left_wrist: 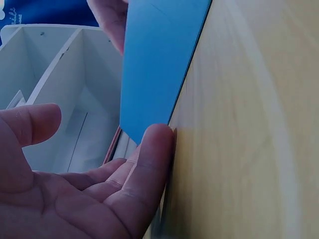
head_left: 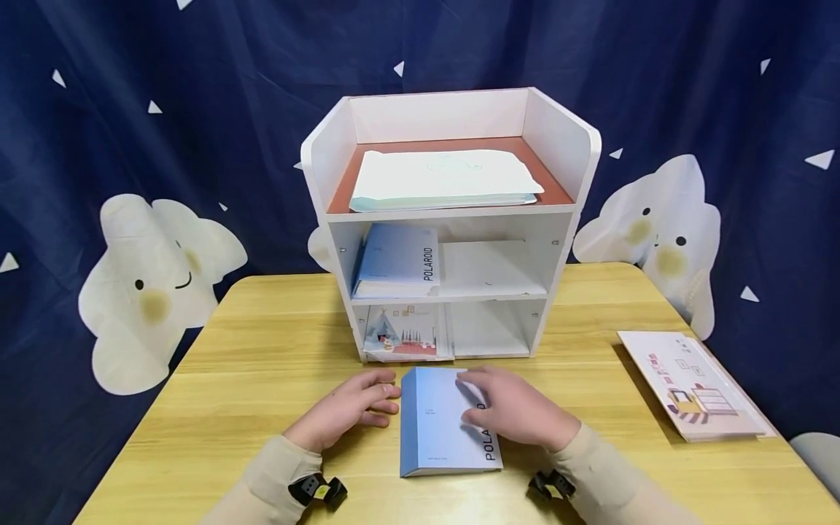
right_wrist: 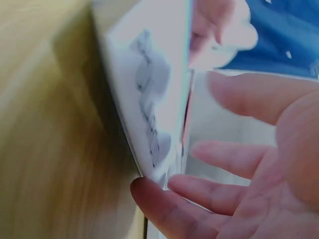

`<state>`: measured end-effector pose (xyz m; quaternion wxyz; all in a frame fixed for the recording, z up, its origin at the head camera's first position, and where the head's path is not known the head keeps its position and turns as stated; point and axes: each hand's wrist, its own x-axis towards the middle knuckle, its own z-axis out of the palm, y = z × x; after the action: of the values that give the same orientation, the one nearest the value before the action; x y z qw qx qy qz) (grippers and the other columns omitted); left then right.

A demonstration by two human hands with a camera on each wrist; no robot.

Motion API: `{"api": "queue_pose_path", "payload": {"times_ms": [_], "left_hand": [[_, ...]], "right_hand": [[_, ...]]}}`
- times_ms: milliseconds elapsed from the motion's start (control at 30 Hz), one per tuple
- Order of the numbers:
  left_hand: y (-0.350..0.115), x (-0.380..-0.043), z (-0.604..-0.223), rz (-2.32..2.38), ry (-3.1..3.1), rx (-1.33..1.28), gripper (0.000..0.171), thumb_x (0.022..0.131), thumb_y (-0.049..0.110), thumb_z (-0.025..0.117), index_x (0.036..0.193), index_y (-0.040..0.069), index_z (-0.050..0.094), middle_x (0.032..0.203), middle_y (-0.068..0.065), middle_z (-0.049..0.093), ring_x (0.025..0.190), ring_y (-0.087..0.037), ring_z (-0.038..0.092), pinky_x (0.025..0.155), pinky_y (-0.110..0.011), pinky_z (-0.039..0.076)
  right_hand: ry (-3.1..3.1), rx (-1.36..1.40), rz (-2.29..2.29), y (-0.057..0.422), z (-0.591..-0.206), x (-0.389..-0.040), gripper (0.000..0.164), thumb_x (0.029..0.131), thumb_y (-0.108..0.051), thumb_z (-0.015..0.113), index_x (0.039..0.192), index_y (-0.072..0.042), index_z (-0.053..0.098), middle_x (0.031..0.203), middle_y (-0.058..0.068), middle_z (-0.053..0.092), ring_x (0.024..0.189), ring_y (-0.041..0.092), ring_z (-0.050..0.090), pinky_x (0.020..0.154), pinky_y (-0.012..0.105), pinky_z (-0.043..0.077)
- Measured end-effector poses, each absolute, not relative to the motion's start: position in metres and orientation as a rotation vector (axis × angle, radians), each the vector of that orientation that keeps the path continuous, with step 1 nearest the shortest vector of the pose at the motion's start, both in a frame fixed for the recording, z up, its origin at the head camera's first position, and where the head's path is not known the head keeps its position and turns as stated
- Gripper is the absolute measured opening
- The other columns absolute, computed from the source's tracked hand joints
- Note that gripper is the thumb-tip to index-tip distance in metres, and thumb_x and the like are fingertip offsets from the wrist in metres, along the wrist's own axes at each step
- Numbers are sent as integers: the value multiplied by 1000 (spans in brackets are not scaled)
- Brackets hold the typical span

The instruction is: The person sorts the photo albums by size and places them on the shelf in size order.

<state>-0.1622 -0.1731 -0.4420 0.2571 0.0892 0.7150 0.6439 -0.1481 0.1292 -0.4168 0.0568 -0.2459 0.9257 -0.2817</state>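
On the table between both hands lies a blue album (head_left: 438, 426) marked POLAROID, its darker blue spine facing left. The left hand (head_left: 357, 407) is beside that spine with fingers loosely extended. In the left wrist view, a fingertip (left_wrist: 158, 137) is right at the album's lower corner, and the thumb stands away from it. The right hand (head_left: 518, 410) reaches over the album's right side, its fingers overlapping the cover in the head view. Seen from the right wrist, the right hand's fingers (right_wrist: 214, 191) are spread along the album's blurred white side, not curled round it.
Just behind the album stands a small white shelf (head_left: 558, 270). Papers (head_left: 453, 175) lie on its top; another blue POLAROID album (head_left: 397, 259) sits in the middle level, an illustrated book (head_left: 402, 332) in the bottom one. A second illustrated book (head_left: 695, 386) lies at the table's right edge.
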Motion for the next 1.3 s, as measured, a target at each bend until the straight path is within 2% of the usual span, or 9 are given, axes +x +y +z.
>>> {"api": "queue_pose_path", "payload": {"times_ms": [100, 300, 433, 533, 733, 867, 1100, 1200, 1300], "left_hand": [[-174, -161, -442, 1760, 1905, 238, 58, 108, 22, 47, 151, -12, 28, 138, -26, 54, 113, -32, 63, 94, -43, 55], [-176, -161, -443, 1809, 1771, 212, 62, 108, 24, 47, 154, -11, 24, 145, -29, 47, 124, -36, 57, 99, -46, 52], [-178, -161, -444, 1830, 1697, 200, 63, 108, 23, 48, 154, -11, 22, 150, -30, 42, 131, -38, 52, 101, -47, 50], [-177, -161, -443, 1833, 1681, 199, 66, 107, 23, 52, 154, -11, 22, 152, -30, 39, 134, -39, 49, 103, -47, 49], [-174, -158, -440, 1817, 1697, 214, 68, 105, 19, 55, 154, -12, 20, 156, -33, 30, 137, -39, 44, 104, -47, 48], [-173, -157, -441, 1820, 1697, 227, 69, 105, 17, 56, 154, -13, 19, 157, -34, 26, 141, -40, 39, 104, -46, 48], [-172, -157, -442, 1834, 1691, 250, 70, 104, 14, 56, 154, -14, 17, 158, -36, 19, 146, -44, 27, 104, -46, 48], [-172, -157, -443, 1839, 1693, 261, 71, 103, 14, 57, 154, -14, 17, 158, -37, 19, 146, -45, 27, 105, -46, 47], [-171, -157, -444, 1840, 1697, 265, 72, 103, 15, 58, 154, -14, 17, 157, -38, 19, 145, -45, 28, 105, -46, 47]], "right_hand": [[2658, -620, -1147, 142, -416, -155, 67, 89, -27, 77, 146, -2, 52, 144, 15, 56, 129, 35, 54, 108, 52, 43], [1968, -381, -1776, 172, -424, -166, 71, 99, -13, 62, 154, 11, 25, 154, 35, 31, 133, 45, 47, 97, 51, 52], [1577, -287, -1961, 187, -436, -166, 70, 105, -10, 49, 156, 11, 6, 157, 38, 20, 135, 44, 46, 101, 56, 48], [1404, -266, -2015, 191, -444, -165, 67, 107, -11, 41, 157, 9, 2, 158, 36, 21, 135, 44, 46, 105, 57, 44], [1295, -266, -2039, 182, -452, -165, 65, 107, -10, 40, 157, 8, 2, 152, 32, 38, 133, 43, 48, 106, 56, 43], [1289, -233, -2071, 177, -454, -163, 66, 106, -9, 43, 156, 10, 5, 149, 31, 42, 131, 40, 52, 107, 53, 43], [1343, -281, -2057, 166, -455, -159, 54, 104, -2, 44, 152, 14, 24, 138, 25, 56, 123, 32, 58, 106, 51, 45], [1425, -343, -2004, 161, -456, -156, 54, 103, -4, 48, 150, 14, 28, 134, 21, 59, 119, 30, 60, 102, 50, 48], [1463, -382, -1977, 158, -458, -153, 60, 102, -4, 50, 154, 9, 23, 134, 23, 58, 116, 33, 62, 98, 52, 51]]}}
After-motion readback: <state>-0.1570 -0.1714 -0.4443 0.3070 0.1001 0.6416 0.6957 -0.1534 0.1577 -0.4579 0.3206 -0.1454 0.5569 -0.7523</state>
